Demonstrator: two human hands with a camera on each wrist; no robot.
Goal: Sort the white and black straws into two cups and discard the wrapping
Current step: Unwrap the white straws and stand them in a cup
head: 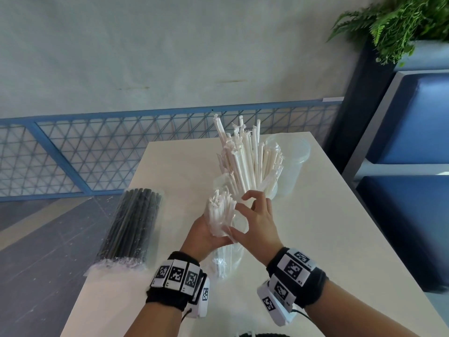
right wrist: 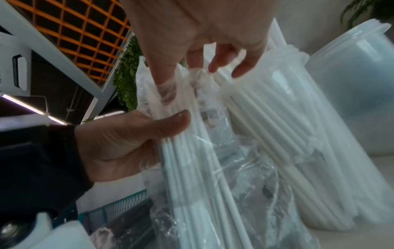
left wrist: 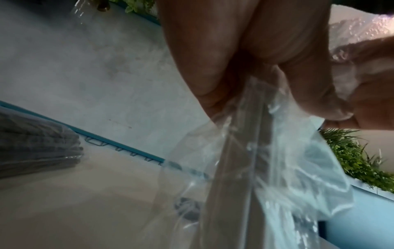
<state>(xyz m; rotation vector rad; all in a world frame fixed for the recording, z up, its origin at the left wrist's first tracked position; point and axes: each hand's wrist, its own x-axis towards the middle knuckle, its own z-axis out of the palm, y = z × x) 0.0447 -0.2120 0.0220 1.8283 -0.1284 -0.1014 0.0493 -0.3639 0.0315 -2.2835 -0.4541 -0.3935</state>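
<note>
Left hand (head: 206,233) had its grip wrapped around the white straws (head: 222,212) still in their wrapping (head: 228,261), long axis pointing up and away, right hand (head: 257,220) pinching the film beside them, cup (head: 273,190) just beyond.

Head view looks down from above the table (head: 315,239) – both wrist views sit close (sharing the wrapped straws (right wrist: 192,168)).

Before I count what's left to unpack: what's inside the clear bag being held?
White straws fill the bag, gripped by the left hand; their lower ends are hidden.
</note>
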